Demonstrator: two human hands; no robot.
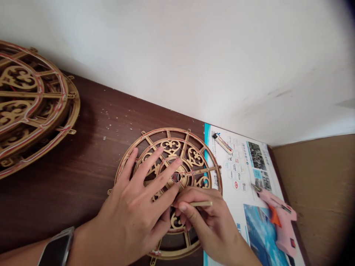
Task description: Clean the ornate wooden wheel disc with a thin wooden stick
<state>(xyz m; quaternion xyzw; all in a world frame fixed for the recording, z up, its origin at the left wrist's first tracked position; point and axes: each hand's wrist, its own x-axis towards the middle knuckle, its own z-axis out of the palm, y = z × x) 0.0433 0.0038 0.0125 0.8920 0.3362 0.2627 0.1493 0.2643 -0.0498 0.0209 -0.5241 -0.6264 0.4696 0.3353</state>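
A round gold openwork frame with scrolled ornaments lies on the dark table, its right side over a printed sheet. Red and white wires run along its rings. My left hand rests spread across the frame's left half, fingers pointing towards the far rim. Close beside its thumb, my right hand pinches a thin gold-coloured stick near the frame's centre. The stick's working end is hidden by my fingers, so I cannot tell what it touches.
Similar gold frames are stacked at the left. On the printed sheet lie a lighter and a pink glue gun. White crumbs dot the brown table. A white wall rises behind; brown cardboard is at right.
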